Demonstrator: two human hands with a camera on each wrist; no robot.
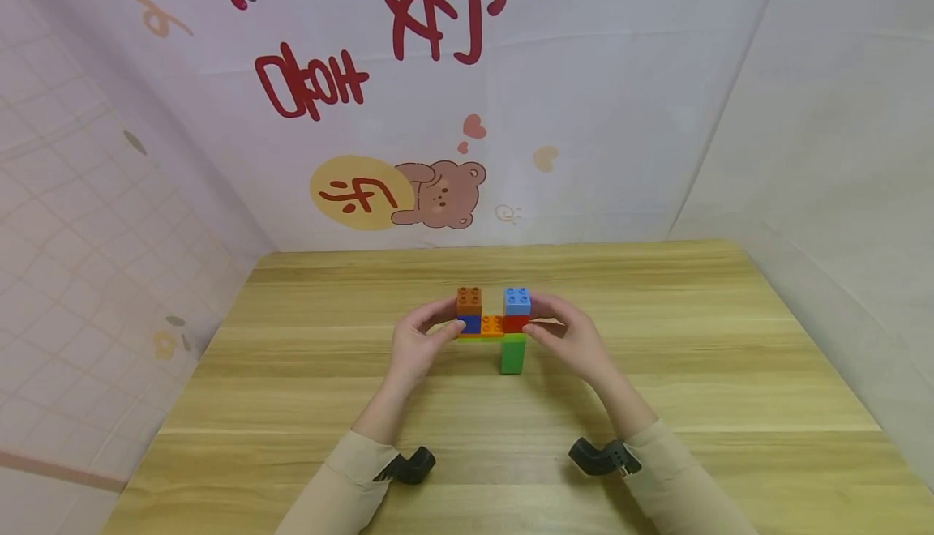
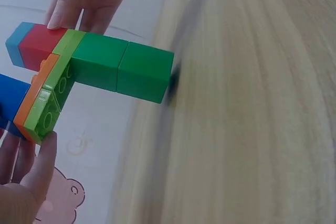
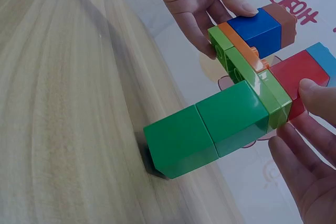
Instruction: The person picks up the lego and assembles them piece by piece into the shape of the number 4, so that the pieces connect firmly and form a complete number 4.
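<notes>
A structure of toy building bricks stands between both hands, its two stacked green bricks [image 3: 207, 129] forming one leg that meets the wooden table. Across the top of that leg run lime-green bricks [image 2: 56, 80] with a thin orange brick [image 1: 492, 324] on them. On the left end a blue brick [image 3: 257, 30] carries a brown brick [image 1: 469, 301]; on the right, a red brick [image 3: 302, 77] carries a light blue one [image 1: 517, 301]. My left hand [image 1: 417, 344] grips the left end, thumb on the blue brick. My right hand [image 1: 579, 339] pinches the red brick from the right.
The wooden table [image 1: 314, 373] reaches back to a white cloth wall [image 1: 598, 138] printed with a bear and red characters. Cloth sides rise at left and right. A black wrist mount [image 1: 414, 465] sits on the left cuff, another black mount [image 1: 601, 457] on the right.
</notes>
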